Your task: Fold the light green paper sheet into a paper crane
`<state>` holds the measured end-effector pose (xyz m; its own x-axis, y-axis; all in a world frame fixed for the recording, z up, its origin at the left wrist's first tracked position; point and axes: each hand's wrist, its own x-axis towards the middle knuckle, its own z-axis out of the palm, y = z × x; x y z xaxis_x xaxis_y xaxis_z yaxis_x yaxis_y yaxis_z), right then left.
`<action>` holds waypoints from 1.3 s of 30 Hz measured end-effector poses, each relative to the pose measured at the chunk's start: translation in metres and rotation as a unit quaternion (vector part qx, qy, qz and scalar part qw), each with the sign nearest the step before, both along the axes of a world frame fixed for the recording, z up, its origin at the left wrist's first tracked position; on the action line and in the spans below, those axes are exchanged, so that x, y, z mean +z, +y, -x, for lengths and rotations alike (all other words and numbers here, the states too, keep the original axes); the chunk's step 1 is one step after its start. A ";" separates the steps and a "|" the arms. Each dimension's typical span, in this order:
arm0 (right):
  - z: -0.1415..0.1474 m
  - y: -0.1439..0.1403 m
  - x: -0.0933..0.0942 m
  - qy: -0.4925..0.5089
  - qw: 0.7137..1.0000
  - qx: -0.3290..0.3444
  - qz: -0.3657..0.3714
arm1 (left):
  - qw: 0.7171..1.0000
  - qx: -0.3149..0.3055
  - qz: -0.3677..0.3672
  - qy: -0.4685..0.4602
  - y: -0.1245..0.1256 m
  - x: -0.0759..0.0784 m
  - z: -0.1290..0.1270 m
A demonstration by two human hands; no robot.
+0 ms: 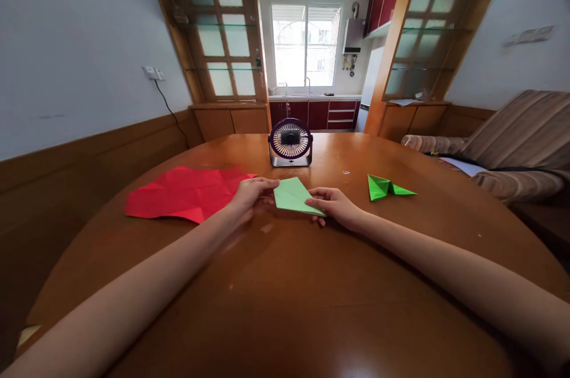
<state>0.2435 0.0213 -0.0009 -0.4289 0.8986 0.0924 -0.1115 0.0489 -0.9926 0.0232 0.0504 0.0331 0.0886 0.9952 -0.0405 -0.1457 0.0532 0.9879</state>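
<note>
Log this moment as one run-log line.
left hand: holds light green paper | right hand: holds same paper | nearby: red sheet, folded green piece, fan

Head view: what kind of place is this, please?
Most likely a home, a dining area open to a kitchen. A round wooden table stands in front, a kitchen sink sits under a window behind, and a striped sofa is at the right. Both hands hold a green paper.
</note>
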 end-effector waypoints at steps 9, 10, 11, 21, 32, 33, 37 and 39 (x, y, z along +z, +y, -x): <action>-0.004 0.002 -0.004 -0.096 0.992 -0.049 -0.070 | 0.999 -0.048 -0.005 0.016 -0.008 -0.010 -0.013; -0.003 0.000 -0.003 -0.118 0.987 -0.050 -0.099 | 0.999 -0.036 -0.025 0.026 -0.010 -0.013 -0.015; -0.002 -0.002 -0.001 -0.139 0.980 -0.054 -0.134 | 0.998 -0.022 -0.048 0.037 -0.011 -0.016 -0.017; -0.008 0.000 0.003 -0.241 0.926 -0.026 -0.291 | 0.929 0.032 -0.265 0.256 -0.010 -0.028 -0.014; -0.036 0.018 -0.001 -0.212 0.950 0.035 -0.229 | 0.733 -0.077 -0.453 0.502 -0.021 -0.032 -0.014; -0.037 0.019 -0.001 -0.207 0.952 0.034 -0.223 | 0.736 -0.102 -0.456 0.490 -0.024 -0.032 -0.016; -0.042 0.019 0.002 -0.191 0.961 0.060 -0.191 | 0.753 -0.191 -0.424 0.465 -0.036 -0.030 -0.021; -0.046 0.018 0.005 -0.181 0.966 0.082 -0.164 | 0.750 -0.221 -0.408 0.471 -0.040 -0.030 -0.022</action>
<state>0.2891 0.0397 0.0037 -0.6212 0.7632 0.1776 0.2073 0.3786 -0.9020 0.0450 0.0107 0.0032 0.7316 0.6049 0.3145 0.4921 -0.7878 0.3705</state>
